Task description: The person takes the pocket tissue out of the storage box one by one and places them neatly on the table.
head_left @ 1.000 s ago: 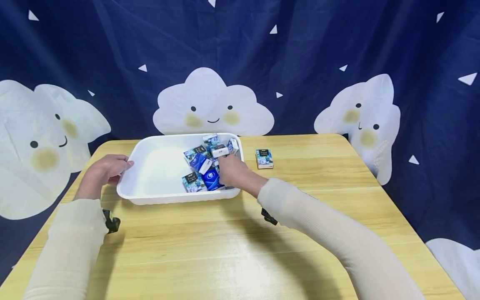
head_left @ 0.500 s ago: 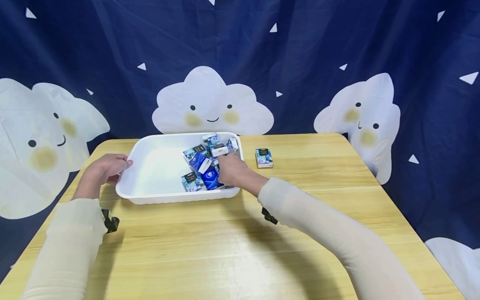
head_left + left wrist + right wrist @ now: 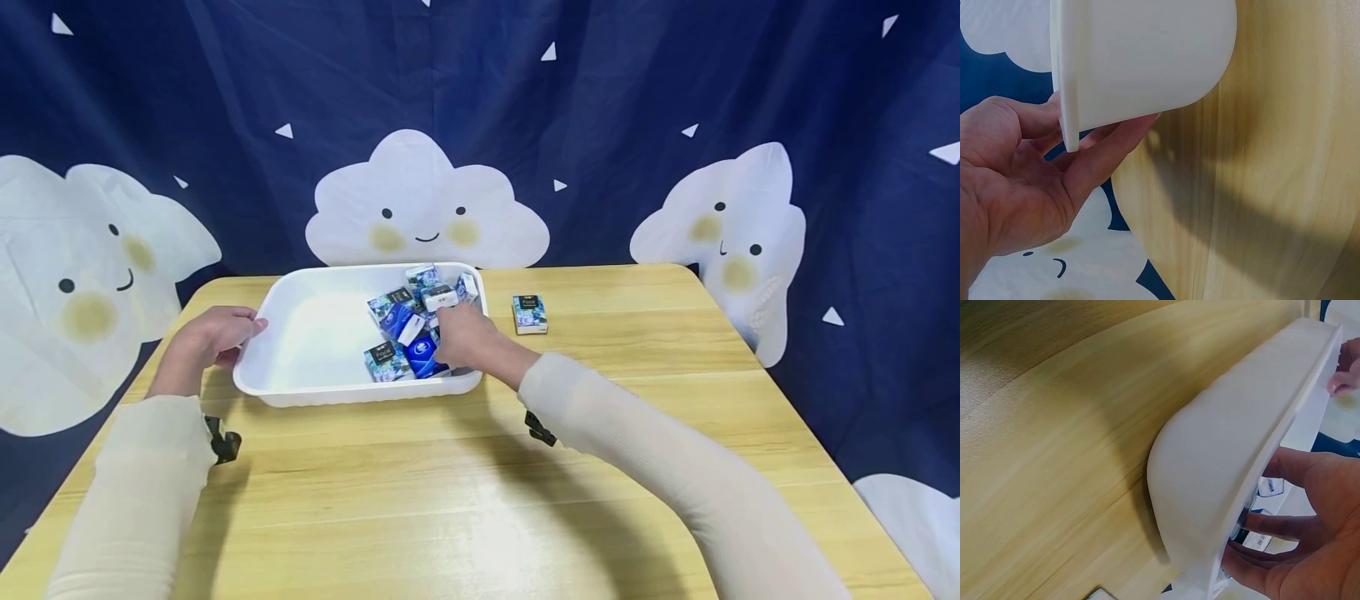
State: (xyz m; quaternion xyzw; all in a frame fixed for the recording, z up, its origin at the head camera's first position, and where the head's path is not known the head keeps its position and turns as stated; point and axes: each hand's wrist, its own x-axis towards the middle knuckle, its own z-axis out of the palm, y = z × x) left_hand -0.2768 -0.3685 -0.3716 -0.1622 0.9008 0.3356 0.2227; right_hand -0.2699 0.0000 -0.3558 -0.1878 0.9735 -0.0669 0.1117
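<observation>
My left hand (image 3: 225,332) grips the left rim of a white plastic tray (image 3: 300,400). In the left wrist view the thumb lies at the rim and the fingers reach beneath it. Down among several small tissue packs at the tray's right end is my right hand (image 3: 465,335). Its fingertips are hidden behind the tray wall in the right wrist view, so I cannot tell whether it holds a pack. Nearest to it are a dark blue pack (image 3: 422,357) and a white-sided pack (image 3: 439,297). A floral pack with a black label (image 3: 386,362) lies further left.
Another floral pack (image 3: 530,314) lies on the wooden table (image 3: 360,500), right of the tray. Behind the table hangs a navy curtain (image 3: 600,100) with smiling clouds. The tray's left half shows bare white floor.
</observation>
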